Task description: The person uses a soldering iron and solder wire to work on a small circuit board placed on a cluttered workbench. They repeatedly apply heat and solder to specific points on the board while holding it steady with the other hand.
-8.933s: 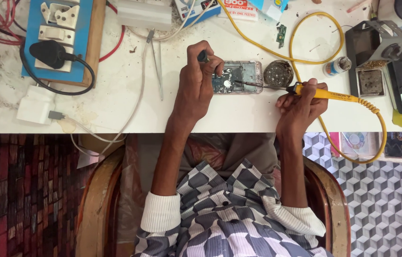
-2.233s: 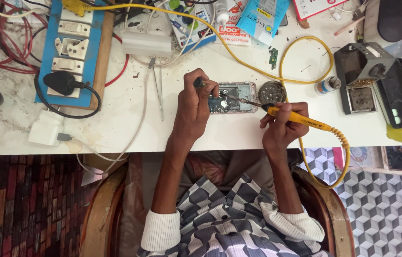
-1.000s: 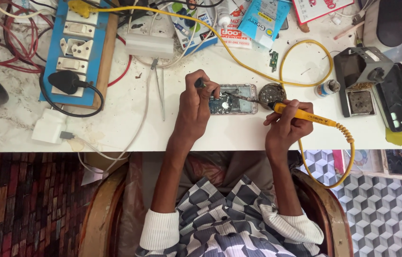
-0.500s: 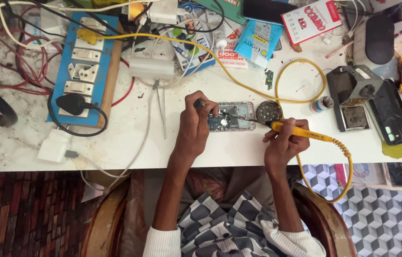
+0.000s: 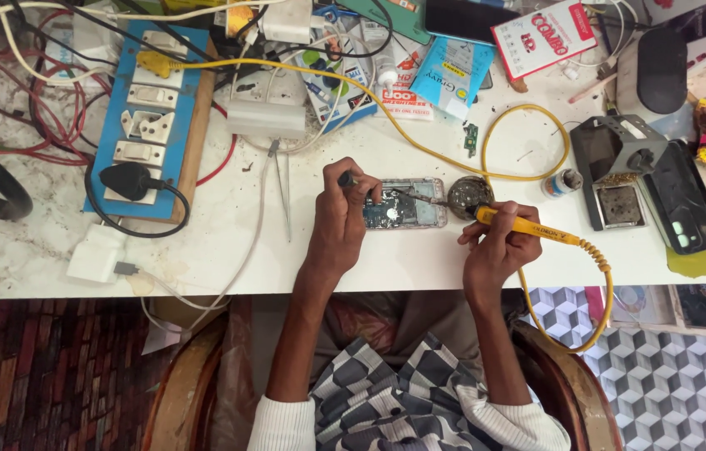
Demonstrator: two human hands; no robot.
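Note:
An opened phone (image 5: pixel 409 212) with its circuit board showing lies on the white worktable (image 5: pixel 303 259). My left hand (image 5: pixel 343 219) rests on the phone's left end and pinches a thin dark-tipped tool against the board. My right hand (image 5: pixel 496 245) grips a yellow-handled soldering iron (image 5: pixel 528 227), its metal tip reaching left onto the board. A yellow cable (image 5: pixel 536 125) loops away from the iron. A small round tin (image 5: pixel 470 194) sits just right of the phone.
A blue switchboard (image 5: pixel 146 125) with a black plug and tangled wires stands at the left. Tweezers (image 5: pixel 283 188) lie left of my hand. A black iron stand (image 5: pixel 620 167), a dark phone (image 5: pixel 688 209), packets and a small bottle (image 5: pixel 561 182) crowd the right and back.
The view has pulled back and shifted, showing more of the cluttered back of the table. My hands stay on the phone, with the iron tip still at the board.

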